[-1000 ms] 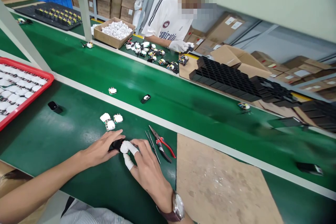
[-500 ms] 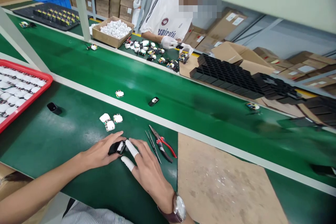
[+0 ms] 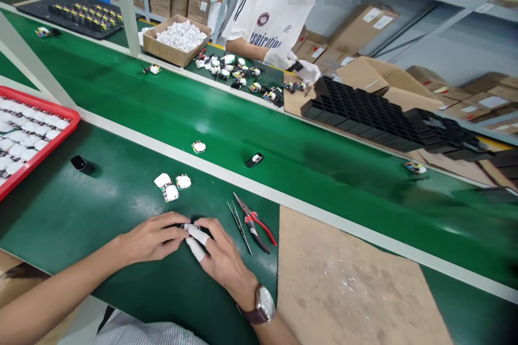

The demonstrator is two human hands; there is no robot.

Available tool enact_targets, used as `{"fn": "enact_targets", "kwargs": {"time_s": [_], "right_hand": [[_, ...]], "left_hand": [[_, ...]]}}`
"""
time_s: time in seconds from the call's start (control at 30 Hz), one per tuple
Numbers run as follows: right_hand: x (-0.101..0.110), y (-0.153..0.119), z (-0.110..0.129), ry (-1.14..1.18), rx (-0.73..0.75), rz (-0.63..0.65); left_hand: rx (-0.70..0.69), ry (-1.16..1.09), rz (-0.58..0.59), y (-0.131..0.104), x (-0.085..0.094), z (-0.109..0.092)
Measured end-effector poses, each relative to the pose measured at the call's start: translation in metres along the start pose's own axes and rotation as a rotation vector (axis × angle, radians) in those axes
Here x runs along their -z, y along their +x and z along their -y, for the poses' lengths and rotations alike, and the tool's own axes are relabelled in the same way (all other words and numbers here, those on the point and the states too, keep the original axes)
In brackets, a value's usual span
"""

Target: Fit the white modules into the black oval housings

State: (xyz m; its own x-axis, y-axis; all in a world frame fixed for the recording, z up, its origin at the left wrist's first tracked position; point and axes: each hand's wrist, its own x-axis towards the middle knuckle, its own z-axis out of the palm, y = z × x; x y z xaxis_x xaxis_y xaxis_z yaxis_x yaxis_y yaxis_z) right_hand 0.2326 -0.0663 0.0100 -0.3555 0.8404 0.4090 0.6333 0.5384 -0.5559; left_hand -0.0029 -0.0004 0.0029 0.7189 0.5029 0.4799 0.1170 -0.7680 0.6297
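My left hand [image 3: 156, 237] is closed with its fingertips around a small black plastic case [image 3: 189, 226], most of which the fingers hide. My right hand [image 3: 224, 250], wearing white finger cots on two digits and a wristwatch, pinches at the same case from the other side. Just beyond the hands lie three small circuit boards [image 3: 171, 193] with white tops. To the right of my right hand are metal tweezers [image 3: 239, 227] and red-handled long-nose pliers [image 3: 254, 221]. Another black case [image 3: 82, 164] stands farther left on the green table.
A red tray [image 3: 60, 143] of white-topped parts sits at left. Across the table runs a green belt [image 3: 170, 102] carrying a board [image 3: 198, 146] and a filled case [image 3: 254, 159]. Opposite, a co-worker's gloved hands [image 3: 293, 64] handle parts beside stacked black cases [image 3: 364, 113]. Cardboard [image 3: 343, 275] lies right.
My fingers have closed in over the case, and it shows less than before. Parts on the belt have shifted right. The co-worker's gloved hands have also moved right.
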Motion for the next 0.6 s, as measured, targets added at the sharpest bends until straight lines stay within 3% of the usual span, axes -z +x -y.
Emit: {"fn": "enact_targets", "kwargs": {"time_s": [0.43,0.53,0.6], "right_hand": [[0.004,0.0,-0.007,0.061,-0.019,0.114],[0.012,0.0,-0.007,0.178,-0.102,0.055],[0.018,-0.001,-0.008,0.202,-0.172,-0.043]], "left_hand": [[-0.01,-0.034,-0.017,0.011,-0.002,0.001],[0.032,-0.051,-0.054,0.01,-0.006,-0.003],[0.139,-0.11,-0.109,0.012,-0.003,-0.002]]}}
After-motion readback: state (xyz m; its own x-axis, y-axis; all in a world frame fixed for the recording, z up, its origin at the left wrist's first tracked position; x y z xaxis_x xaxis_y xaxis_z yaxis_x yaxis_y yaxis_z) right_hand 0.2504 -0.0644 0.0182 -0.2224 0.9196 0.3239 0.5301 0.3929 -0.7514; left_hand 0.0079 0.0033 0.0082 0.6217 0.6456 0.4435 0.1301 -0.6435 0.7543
